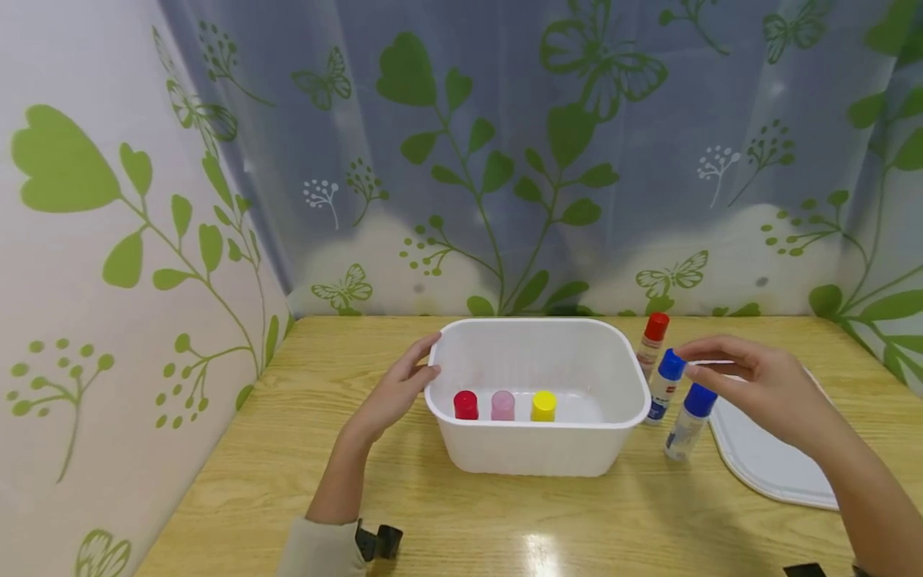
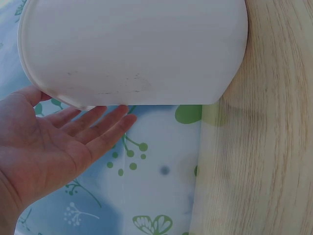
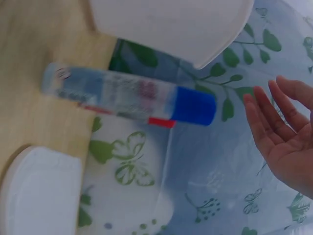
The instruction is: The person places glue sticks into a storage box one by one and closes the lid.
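Note:
My left hand (image 1: 392,390) holds the left rim of a white plastic bin (image 1: 534,449), thumb over the edge and the other fingers fairly straight along the outside. Inside the bin stand a red cap (image 1: 466,405), a pink cap (image 1: 503,406) and a yellow cap (image 1: 544,406); the front wall hides what is below them. To the bin's right, my right hand (image 1: 775,393) is beside the top of a clear blue-capped bottle (image 1: 662,393). The right wrist view shows that hand (image 3: 288,137) apart from the blue-capped bottle (image 3: 132,93), its fingers loosely bent.
A second blue-capped bottle (image 1: 685,429) stands nearer me, and a red-capped bottle (image 1: 650,346) stands behind. The white lid (image 1: 771,465) lies flat on the wooden table (image 1: 288,481) under my right forearm. A patterned curtain (image 1: 505,160) hangs along the table's back edge.

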A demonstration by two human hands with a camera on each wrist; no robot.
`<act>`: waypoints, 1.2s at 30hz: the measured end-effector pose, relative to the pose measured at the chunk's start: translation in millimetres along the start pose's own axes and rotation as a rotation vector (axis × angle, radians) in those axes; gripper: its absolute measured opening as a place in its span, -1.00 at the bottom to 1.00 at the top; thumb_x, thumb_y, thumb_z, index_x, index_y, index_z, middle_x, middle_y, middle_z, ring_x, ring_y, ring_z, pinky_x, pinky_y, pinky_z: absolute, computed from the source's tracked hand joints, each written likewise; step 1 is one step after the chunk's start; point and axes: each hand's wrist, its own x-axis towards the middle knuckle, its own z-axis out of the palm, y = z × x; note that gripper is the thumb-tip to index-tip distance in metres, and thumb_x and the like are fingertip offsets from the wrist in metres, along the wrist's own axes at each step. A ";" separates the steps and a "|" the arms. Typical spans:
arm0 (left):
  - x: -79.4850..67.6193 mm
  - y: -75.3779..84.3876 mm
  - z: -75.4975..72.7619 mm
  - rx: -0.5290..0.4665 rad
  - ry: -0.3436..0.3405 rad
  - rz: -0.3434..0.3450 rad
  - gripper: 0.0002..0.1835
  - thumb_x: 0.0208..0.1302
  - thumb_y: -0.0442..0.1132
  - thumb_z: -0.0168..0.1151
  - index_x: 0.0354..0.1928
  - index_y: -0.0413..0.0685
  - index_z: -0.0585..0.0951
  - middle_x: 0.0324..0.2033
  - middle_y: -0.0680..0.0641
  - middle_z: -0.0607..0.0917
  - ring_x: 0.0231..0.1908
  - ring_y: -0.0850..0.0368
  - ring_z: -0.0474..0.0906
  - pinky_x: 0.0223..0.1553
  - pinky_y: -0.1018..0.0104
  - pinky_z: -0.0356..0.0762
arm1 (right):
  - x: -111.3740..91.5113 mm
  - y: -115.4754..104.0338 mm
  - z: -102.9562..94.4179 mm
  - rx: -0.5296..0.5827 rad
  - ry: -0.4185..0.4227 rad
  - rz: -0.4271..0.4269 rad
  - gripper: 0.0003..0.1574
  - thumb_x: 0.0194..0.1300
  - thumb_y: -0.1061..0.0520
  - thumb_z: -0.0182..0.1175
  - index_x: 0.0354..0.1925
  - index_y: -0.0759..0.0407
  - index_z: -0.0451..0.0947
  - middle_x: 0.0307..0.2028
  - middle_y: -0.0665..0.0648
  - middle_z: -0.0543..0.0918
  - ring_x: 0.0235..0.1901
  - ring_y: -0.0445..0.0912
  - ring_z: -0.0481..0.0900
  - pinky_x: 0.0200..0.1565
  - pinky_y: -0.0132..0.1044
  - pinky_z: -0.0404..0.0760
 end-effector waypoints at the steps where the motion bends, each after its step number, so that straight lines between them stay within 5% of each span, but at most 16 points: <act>1: -0.1 0.2 -0.2 0.001 0.000 -0.001 -0.46 0.40 -0.25 -0.08 0.38 -0.09 0.12 0.30 -0.22 0.18 0.20 -0.15 0.24 0.15 0.01 0.24 | -1.9 5.3 -0.3 -0.028 0.017 0.005 -0.68 0.27 0.10 0.18 -0.01 0.12 0.54 -0.09 0.06 0.58 -0.21 -0.49 0.47 -0.28 -0.51 0.51; 7: -0.8 0.5 -1.0 0.007 0.001 -0.003 -0.46 0.40 -0.24 -0.08 0.38 -0.09 0.12 0.30 -0.22 0.18 0.20 -0.14 0.24 0.15 0.01 0.24 | -11.9 33.6 5.6 -0.076 0.046 0.044 -0.62 0.24 0.09 0.20 0.02 0.18 0.50 -0.05 0.22 0.55 -0.21 -0.56 0.38 -0.30 -0.55 0.50; 13: -1.8 0.1 -1.0 0.006 0.003 -0.007 -0.46 0.40 -0.24 -0.08 0.38 -0.08 0.13 0.30 -0.21 0.18 0.20 -0.14 0.24 0.15 0.00 0.24 | -16.8 47.8 17.5 -0.016 0.023 0.089 -0.52 0.27 0.10 0.18 0.09 0.29 0.41 -0.03 0.34 0.51 -0.15 -0.17 0.56 -0.31 -0.48 0.55; 18: -1.7 0.2 -0.6 0.010 0.003 -0.005 -0.46 0.40 -0.24 -0.08 0.38 -0.07 0.13 0.30 -0.21 0.18 0.20 -0.14 0.23 0.15 0.01 0.24 | -18.9 54.4 27.2 0.034 0.042 0.083 -0.53 0.25 0.15 0.19 0.08 0.33 0.41 -0.07 0.35 0.52 -0.23 -0.52 0.42 -0.31 -0.48 0.56; 36: -1.3 2.2 -0.2 0.015 0.002 0.013 -0.46 0.39 -0.27 -0.08 0.38 -0.11 0.13 0.30 -0.22 0.19 0.20 -0.15 0.24 0.15 0.01 0.24 | -17.3 46.1 18.2 0.009 0.078 0.061 -0.55 0.23 0.14 0.21 0.07 0.28 0.44 -0.13 0.25 0.58 -0.28 -0.48 0.47 -0.35 -0.52 0.54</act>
